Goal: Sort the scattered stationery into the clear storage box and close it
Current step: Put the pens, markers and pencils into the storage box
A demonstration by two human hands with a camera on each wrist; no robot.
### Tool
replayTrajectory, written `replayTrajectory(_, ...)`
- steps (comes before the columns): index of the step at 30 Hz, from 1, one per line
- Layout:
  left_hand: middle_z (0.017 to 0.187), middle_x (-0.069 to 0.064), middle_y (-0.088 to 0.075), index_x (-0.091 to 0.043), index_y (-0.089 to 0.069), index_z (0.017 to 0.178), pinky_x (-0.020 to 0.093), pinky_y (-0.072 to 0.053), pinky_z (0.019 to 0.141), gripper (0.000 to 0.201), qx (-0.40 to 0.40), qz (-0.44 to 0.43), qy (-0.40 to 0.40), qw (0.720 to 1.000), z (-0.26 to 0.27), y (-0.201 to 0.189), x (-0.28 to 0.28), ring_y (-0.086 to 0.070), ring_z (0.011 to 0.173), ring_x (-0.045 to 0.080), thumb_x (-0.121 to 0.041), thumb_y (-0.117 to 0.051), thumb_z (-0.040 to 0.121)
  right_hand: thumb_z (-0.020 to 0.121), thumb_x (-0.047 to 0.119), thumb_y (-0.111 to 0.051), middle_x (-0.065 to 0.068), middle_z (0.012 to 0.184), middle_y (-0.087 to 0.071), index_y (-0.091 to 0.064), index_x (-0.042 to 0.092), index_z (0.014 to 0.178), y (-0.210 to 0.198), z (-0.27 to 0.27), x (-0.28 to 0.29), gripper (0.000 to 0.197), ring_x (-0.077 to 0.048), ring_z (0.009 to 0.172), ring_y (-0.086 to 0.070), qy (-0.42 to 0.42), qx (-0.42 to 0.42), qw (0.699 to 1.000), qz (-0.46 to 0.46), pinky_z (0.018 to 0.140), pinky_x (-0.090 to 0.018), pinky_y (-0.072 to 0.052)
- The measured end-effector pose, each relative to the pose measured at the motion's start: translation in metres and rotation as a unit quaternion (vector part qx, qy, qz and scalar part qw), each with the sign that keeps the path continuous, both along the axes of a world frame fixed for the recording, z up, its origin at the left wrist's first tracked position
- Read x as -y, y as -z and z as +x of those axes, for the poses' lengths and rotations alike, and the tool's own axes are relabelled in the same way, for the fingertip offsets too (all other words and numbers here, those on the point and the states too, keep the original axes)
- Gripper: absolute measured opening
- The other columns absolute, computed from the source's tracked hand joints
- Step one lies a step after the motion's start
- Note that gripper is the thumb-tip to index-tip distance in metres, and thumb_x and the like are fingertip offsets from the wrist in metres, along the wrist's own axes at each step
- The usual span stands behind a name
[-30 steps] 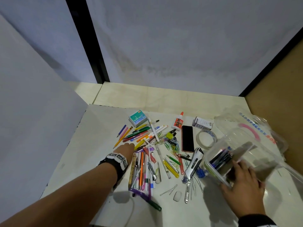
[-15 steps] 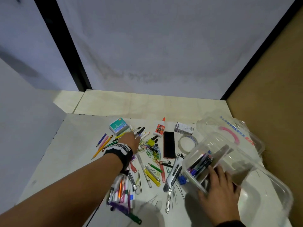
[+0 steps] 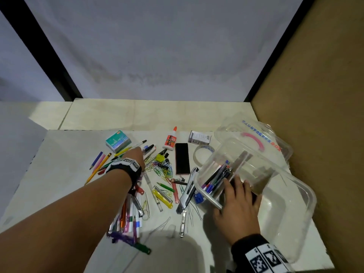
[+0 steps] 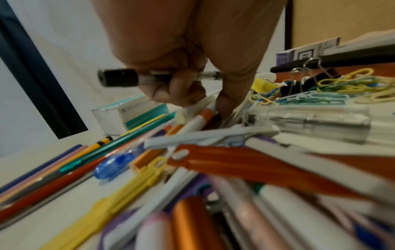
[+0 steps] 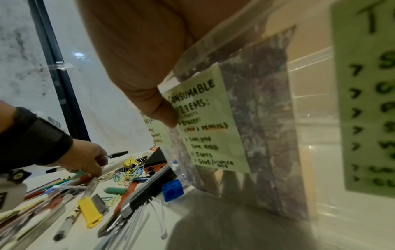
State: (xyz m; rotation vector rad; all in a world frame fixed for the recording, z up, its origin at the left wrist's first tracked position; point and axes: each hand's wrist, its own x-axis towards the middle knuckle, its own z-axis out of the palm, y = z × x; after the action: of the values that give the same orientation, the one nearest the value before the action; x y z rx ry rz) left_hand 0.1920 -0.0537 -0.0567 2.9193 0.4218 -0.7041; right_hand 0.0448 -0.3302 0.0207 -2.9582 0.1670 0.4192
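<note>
White walls [image 3: 157, 46], black posts [image 3: 41, 50], brown side panel [image 3: 325, 95], pale tabletop [image 3: 59, 174]

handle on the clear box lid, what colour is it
Pink. The curved plastic handle on the clear lid shows best in the head view.

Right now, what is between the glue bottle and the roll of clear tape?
A black board eraser lies flat between the glue bottle and the tape roll. The head view shows it.
</note>
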Motion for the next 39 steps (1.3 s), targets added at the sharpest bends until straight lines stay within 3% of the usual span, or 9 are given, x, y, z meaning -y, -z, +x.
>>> replayTrajectory(5,0.102,0.007,-0.066,-0.011,-0.059,0.106,0.027,-0.049,0.069,0.032,-0.031,0.030,0.038,0.998,-0.005,-0.006,0.002,-0.058,0.082,0.023,-0.015,-0.066,0.075,0.082,0.036,-0.054,-0.004,0.160,0.003,-0.010,0.028,0.150,0.002,0.000,0.000,0.081,-0.029,0.147,0.004,0.003,0.011,1.000,0.011,0.117,-0.058,0.002)
replayTrajectory(10,0.113,0.008,-0.064,-0.010,-0.057,0.109,0.032,-0.045,0.092,0.022,0.025,0.073,0.091,0.993,-0.013,-0.036,0.010,-0.059,0.110,0.023,-0.019,-0.046,0.092,0.081,0.031,-0.058,-0.004,0.159,0.002,-0.009,0.027,0.149,0.000,0.002,0.000,0.084,-0.030,0.147,0.004,0.003,0.003,1.000,0.011,0.115,-0.060,0.003)
replayTrajectory(16,0.111,0.017,-0.061,-0.007,-0.050,0.117,0.029,-0.040,0.071,0.027,0.040,-0.095,0.132,0.986,-0.033,-0.103,0.055,-0.058,0.091,0.031,-0.024,-0.039,0.099,0.082,0.035,-0.058,-0.003,0.159,0.003,-0.009,0.027,0.150,-0.009,-0.002,0.005,0.085,-0.030,0.147,0.005,-0.014,-0.014,1.000,0.022,0.115,-0.062,0.004)
replayTrajectory(22,0.085,0.006,-0.059,-0.008,-0.054,0.108,0.020,-0.036,0.051,0.020,-0.001,-0.216,0.198,0.956,-0.054,-0.134,0.127,-0.052,0.070,0.020,-0.021,-0.049,0.094,0.081,0.030,-0.061,-0.002,0.160,0.008,-0.005,0.029,0.151,-0.016,-0.003,0.011,0.089,-0.029,0.147,0.009,-0.024,-0.037,0.998,0.047,0.115,-0.058,0.008)
replayTrajectory(26,0.086,0.009,-0.060,-0.007,-0.057,0.103,0.031,-0.051,0.071,0.019,-0.026,-0.280,0.149,0.948,-0.058,-0.131,0.163,-0.056,0.073,0.023,-0.021,-0.055,0.091,0.081,0.032,-0.059,-0.003,0.160,0.009,-0.005,0.030,0.151,-0.016,-0.004,0.015,0.089,-0.029,0.147,0.009,-0.043,-0.050,0.997,0.049,0.115,-0.060,0.006)
replayTrajectory(31,0.089,0.013,-0.063,-0.008,-0.054,0.099,0.034,-0.054,0.079,0.016,-0.025,-0.276,0.113,0.954,-0.051,-0.123,0.182,-0.064,0.080,0.027,-0.018,-0.059,0.088,0.077,0.034,-0.060,-0.003,0.160,0.008,-0.005,0.032,0.150,-0.012,-0.008,0.022,0.091,-0.028,0.147,0.008,-0.064,-0.051,0.996,0.045,0.116,-0.059,0.006)
replayTrajectory(33,0.106,0.017,-0.066,-0.005,-0.055,0.116,0.035,-0.054,0.090,0.032,-0.033,-0.270,0.118,0.955,-0.048,-0.120,0.185,-0.066,0.100,0.030,-0.017,-0.061,0.086,0.077,0.032,-0.060,-0.003,0.160,0.008,-0.005,0.032,0.150,-0.010,-0.010,0.023,0.091,-0.028,0.147,0.009,-0.063,-0.047,0.996,0.049,0.116,-0.058,0.007)
replayTrajectory(36,0.140,0.015,-0.048,-0.007,-0.033,0.143,0.030,-0.039,0.104,0.064,-0.051,-0.233,0.173,0.955,-0.050,-0.118,0.189,-0.048,0.128,0.029,-0.027,-0.060,0.089,0.077,0.032,-0.060,-0.002,0.160,0.008,-0.004,0.032,0.150,-0.008,-0.014,0.024,0.092,-0.028,0.147,0.009,-0.063,-0.043,0.996,0.049,0.116,-0.057,0.007)
replayTrajectory(39,0.144,0.012,-0.045,-0.007,-0.036,0.142,0.029,-0.036,0.106,0.055,-0.055,-0.243,0.182,0.951,-0.053,-0.116,0.189,-0.045,0.131,0.026,-0.023,-0.054,0.093,0.077,0.031,-0.060,-0.002,0.160,0.007,-0.005,0.032,0.150,-0.007,-0.016,0.024,0.092,-0.028,0.147,0.009,-0.061,-0.038,0.996,0.049,0.116,-0.057,0.007)
